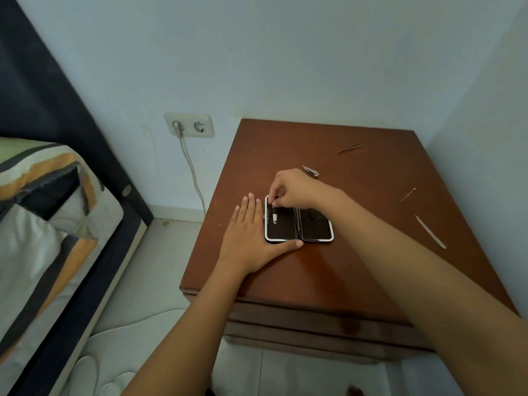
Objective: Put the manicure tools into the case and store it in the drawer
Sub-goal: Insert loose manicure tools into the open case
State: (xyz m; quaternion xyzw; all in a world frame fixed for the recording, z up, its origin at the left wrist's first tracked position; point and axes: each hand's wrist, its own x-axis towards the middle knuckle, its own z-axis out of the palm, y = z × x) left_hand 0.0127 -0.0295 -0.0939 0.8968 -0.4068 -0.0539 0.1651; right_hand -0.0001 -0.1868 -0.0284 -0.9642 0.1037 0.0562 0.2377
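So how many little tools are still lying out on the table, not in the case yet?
4. Tweezers at the back, nail clipper just behind the right hand, thin stick to the right, long file nearest the right edge. The arms may hide others.

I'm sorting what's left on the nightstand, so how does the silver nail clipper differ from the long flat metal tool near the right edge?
The silver nail clipper is short and stubby; the long flat metal tool is slim and much longer. The clipper lies just behind the right hand, near the open black manicure case; the long tool lies far off toward the right edge. Both are metal and rest loose on the brown wooden nightstand, outside the case.
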